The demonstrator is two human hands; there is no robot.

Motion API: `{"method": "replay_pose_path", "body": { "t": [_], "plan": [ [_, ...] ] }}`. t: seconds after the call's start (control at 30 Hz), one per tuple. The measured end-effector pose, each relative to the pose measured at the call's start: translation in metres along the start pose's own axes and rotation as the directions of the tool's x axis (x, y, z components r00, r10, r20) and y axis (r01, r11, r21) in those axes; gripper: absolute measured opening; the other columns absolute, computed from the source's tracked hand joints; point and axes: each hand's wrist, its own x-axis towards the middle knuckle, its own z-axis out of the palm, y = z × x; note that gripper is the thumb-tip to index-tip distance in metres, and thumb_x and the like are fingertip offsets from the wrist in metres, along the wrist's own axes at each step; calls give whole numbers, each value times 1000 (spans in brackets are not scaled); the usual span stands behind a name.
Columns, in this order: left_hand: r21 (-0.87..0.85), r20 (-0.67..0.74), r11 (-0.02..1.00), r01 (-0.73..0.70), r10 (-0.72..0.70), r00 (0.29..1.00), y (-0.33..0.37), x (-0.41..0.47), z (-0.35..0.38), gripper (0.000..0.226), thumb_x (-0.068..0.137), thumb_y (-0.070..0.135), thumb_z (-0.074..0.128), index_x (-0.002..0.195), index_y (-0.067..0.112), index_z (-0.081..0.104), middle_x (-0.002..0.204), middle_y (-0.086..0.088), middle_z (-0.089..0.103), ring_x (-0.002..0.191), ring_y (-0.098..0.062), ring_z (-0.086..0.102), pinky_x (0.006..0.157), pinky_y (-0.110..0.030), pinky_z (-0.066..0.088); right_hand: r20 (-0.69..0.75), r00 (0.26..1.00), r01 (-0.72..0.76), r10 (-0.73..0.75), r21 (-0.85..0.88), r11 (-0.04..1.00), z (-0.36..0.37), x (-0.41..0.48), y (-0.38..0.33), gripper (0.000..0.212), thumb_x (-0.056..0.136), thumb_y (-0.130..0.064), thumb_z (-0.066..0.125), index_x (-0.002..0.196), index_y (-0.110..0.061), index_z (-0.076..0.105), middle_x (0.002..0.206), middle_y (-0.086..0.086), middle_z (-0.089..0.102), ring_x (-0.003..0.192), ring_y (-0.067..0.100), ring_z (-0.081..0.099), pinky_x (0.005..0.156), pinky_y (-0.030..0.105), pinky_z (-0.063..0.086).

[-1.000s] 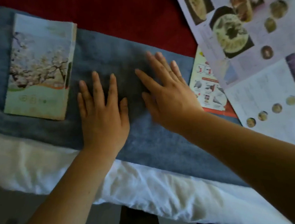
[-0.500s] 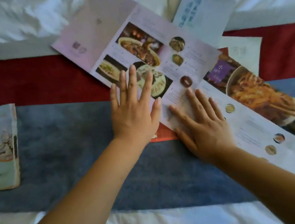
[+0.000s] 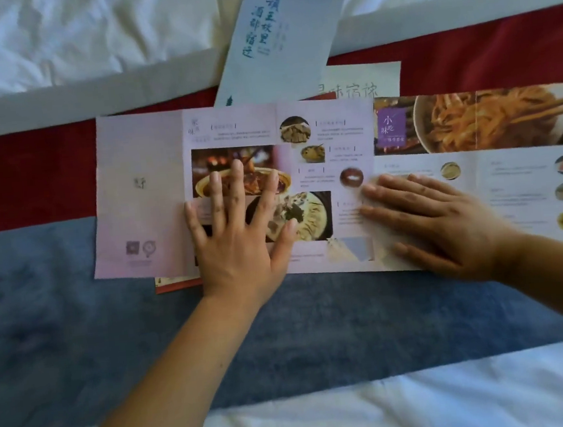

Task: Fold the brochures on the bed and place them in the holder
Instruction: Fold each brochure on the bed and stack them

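I see the long unfolded pale-pink food brochure (image 3: 142, 198) lying flat across the red-and-blue bed runner (image 3: 61, 317); left hand (image 3: 241, 237) and right hand (image 3: 444, 223) rest on it, fingers spread, grasping nothing.

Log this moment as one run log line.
left hand flat on food brochure | right hand flat on it | brochure unfolded | unheld

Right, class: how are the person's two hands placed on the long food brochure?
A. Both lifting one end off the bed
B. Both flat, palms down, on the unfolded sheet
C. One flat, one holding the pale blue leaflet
B: the left hand and right hand lie spread, palms down, on the food brochure, which is fully opened out on the bed.
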Motion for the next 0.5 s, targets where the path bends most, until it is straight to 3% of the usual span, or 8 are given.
{"method": "replay_pose_path", "body": {
  "t": [0.17, 0.3, 0.5],
  "plan": [
    [-21, 5, 999, 26, -25, 1000, 6, -19, 9, 74, 98, 71, 16, 162, 40, -3, 170, -5, -16, 157, -35, -8, 117, -73, 6, -104, 988, -111, 115, 45, 993, 8, -2, -11, 56, 106, -35, 39, 158, -14, 37, 166, 4, 31, 156, 22, 23, 125, 51, 26],
    [-33, 15, 996, 78, -77, 997, 5, -29, 15, 74, 98, 71, 16, 161, 39, -5, 170, -4, -17, 157, -35, -9, 118, -72, 5, -100, 966, -236, 240, 55, 970, 19, 24, -47, 60, 109, -43, 31, 162, -16, 25, 171, 3, 15, 159, 20, 8, 129, 43, 13],
    [-41, 20, 988, 149, -149, 989, -21, -56, 20, 74, 99, 72, 16, 161, 39, -5, 170, -5, -18, 156, -36, -10, 118, -71, 0, -98, 959, -267, 265, -5, 964, 38, 79, -106, 63, 109, -46, 28, 164, -15, 20, 172, 10, 6, 159, 25, 0, 129, 48, 6]
  ]
}}
